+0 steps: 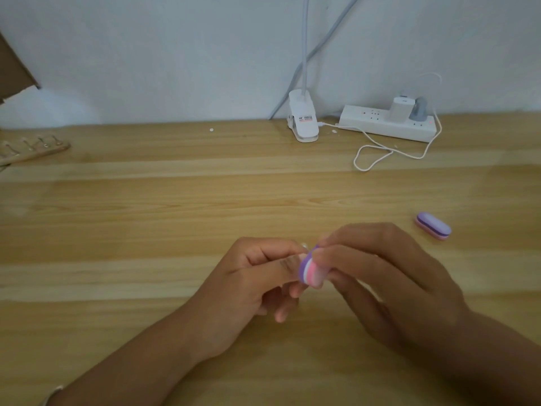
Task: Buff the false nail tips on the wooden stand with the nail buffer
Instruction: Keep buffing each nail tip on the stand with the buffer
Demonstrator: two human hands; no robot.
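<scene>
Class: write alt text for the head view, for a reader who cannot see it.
The right hand holds a purple-pink buffer against a nail tip pinched in the left hand, above a table. A second buffer lies right, the stand far left.

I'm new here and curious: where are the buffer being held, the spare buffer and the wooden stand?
Held buffer (pixel 311 269), head view, its striped end.
Spare buffer (pixel 433 226), head view, its purple top.
Wooden stand (pixel 44 152), head view, its base bar.
</scene>
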